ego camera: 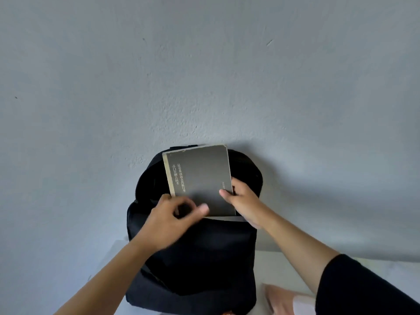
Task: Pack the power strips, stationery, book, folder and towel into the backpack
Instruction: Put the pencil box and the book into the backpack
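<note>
Grey card-covered book [200, 178] half inside black fabric backpack [204, 258]; right grip [243, 201] pinches its edge, left grip [168, 223] hold unclear; pale pink item [279, 296] below right grip unpacked.

A white table [272, 269] carries the upright black backpack [200, 258] and a pinkish item [279, 298].

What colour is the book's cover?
Dark grey book cover, pale lettering, cream strip along its left edge; head view.

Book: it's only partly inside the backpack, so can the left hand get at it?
Likely yes: the left hand sits by the lower left of the book, nothing between; the right hand holds its right edge.
</note>
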Motion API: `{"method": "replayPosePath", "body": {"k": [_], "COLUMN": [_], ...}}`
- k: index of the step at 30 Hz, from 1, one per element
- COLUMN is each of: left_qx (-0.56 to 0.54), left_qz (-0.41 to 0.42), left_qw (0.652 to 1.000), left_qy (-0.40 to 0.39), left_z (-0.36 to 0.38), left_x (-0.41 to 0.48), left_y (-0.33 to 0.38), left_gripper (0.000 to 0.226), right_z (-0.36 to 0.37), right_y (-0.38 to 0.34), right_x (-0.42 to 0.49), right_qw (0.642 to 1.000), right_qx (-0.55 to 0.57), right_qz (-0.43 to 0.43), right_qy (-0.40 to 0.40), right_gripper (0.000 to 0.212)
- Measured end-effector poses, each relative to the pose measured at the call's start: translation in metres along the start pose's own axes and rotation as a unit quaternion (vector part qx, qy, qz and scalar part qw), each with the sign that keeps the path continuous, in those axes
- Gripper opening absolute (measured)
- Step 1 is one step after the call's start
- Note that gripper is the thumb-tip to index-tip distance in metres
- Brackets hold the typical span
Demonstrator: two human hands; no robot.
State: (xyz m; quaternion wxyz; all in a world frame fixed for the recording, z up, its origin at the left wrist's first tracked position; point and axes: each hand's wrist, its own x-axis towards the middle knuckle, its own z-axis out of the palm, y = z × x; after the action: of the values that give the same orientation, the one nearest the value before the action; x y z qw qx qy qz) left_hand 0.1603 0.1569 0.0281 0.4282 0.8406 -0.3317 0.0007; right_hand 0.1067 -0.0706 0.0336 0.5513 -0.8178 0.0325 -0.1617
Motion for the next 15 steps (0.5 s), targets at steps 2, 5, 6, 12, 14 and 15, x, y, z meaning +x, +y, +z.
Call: {"method": "replayPosePath", "body": {"k": [2,5,6,12,14,15], "left_qx": [-0.179,-0.142,-0.132,0.067,0.060,0.033], "left_qz": [-0.042,0.000,0.018,0.087,0.094,0.098], "left_qw": [0.982,0.989,0.991,0.991,0.991,0.993], "left_qy": [0.035,0.030,0.026,-0.076,-0.080,-0.062], "left_z": [-0.012,-0.018,-0.018,-0.004,0.000,-0.002], "left_x": [0.008,0.018,0.022,0.034,0.031,0.032], "left_y": [-0.001,-0.006,-0.008,-0.010,-0.011,-0.010], "left_gripper": [0.040,0.018,0.029,0.084,0.095,0.098], "right_z": [-0.009,-0.022,-0.023,-0.036,-0.041,-0.042], "right_y": [0.007,-0.003,-0.007,-0.003,-0.006,-0.007], "right_x": [0.000,-0.003,-0.004,-0.016,-0.023,-0.023], "right_qw": [1.000,0.998,0.997,0.965,0.971,0.971], "right_qx": [-0.008,-0.059,-0.078,-0.260,-0.237,-0.223], "right_qz": [0.012,0.011,0.003,0.010,-0.029,-0.062], "right_qy": [-0.025,-0.018,0.009,-0.018,0.028,0.062], "right_gripper": [0.031,0.044,0.049,0.090,0.085,0.079]}}
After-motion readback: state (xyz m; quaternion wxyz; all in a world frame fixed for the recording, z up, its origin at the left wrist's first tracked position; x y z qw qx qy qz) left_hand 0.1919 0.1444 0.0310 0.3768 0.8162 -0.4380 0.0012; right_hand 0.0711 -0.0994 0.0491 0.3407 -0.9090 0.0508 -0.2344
